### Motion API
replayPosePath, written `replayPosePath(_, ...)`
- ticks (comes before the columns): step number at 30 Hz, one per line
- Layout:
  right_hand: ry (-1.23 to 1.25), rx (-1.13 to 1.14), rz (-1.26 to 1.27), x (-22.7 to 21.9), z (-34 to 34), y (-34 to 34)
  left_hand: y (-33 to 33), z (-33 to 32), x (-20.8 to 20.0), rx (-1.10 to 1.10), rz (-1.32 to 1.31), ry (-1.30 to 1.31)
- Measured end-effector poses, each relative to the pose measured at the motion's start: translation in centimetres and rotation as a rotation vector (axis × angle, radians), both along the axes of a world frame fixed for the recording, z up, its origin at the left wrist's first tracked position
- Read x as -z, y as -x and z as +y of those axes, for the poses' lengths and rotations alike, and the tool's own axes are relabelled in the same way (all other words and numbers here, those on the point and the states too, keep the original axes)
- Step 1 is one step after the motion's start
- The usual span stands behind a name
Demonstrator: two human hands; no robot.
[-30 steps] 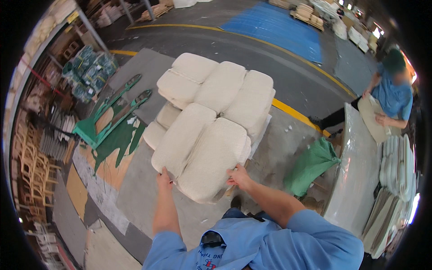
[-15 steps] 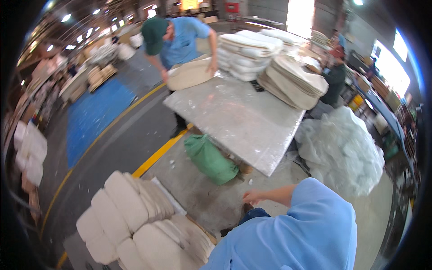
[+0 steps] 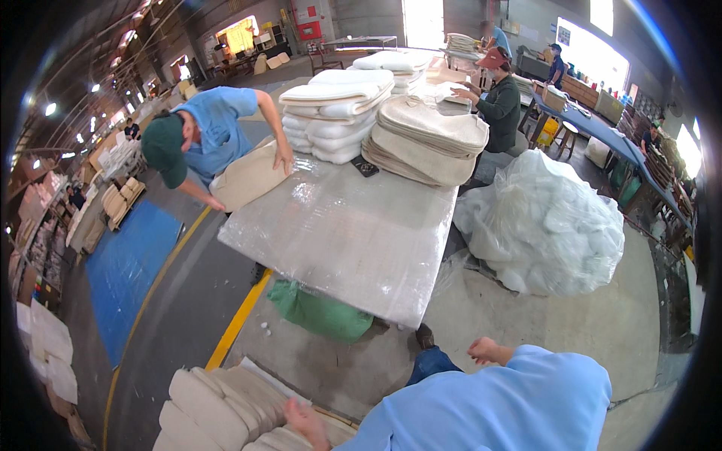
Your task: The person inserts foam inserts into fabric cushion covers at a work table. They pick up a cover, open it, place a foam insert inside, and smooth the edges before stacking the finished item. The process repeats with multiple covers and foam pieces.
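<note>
Cushions [image 3: 199,402], beige and packed in close rows at the lower left, are apparently stacked tightly so that each is braced by its neighbours; in front of them the left hand [image 3: 307,422] is held, its fingers too blurred for spread or contact to be told. The right hand [image 3: 486,350] is held clear of the film-covered desk [image 3: 346,240], its fingers loosely curled around nothing, while beige pads [image 3: 430,143] are piled flat there, presumably for steadiness.

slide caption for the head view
The wearer's left hand by stacked cream cushions, right hand seemingly empty, as a co-worker holds a beige pad.
</note>
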State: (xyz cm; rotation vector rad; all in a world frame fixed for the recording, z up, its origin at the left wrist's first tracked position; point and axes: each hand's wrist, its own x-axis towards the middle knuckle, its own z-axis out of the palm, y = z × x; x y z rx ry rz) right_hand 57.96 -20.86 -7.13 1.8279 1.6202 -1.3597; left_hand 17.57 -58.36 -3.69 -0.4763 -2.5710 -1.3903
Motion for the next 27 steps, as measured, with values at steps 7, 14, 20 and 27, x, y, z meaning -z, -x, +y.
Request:
replayPosePath(7, 0.052, -0.081, 0.651, -4.2, 19.6, 13.3, -5.0, 17.4, 0.2, 0.346, -0.511, 0.128)
replayPosePath(14, 0.116, -0.147, 1.109, -20.0, 48.2, 34.3, -2.4, 27.5, -4.3, 0.026, -0.565, 0.344)
replayPosePath(20, -0.47, 0.379, 1.17, -33.0, 71.3, 47.2, -1.1, 33.3, -3.4, -0.198, -0.785, 0.13)
replayPosePath(27, -0.052, 0.512, 1.022, -33.2, 77.5, 56.9, -4.1, 35.4, -4.8, -0.47, -0.979, 0.151)
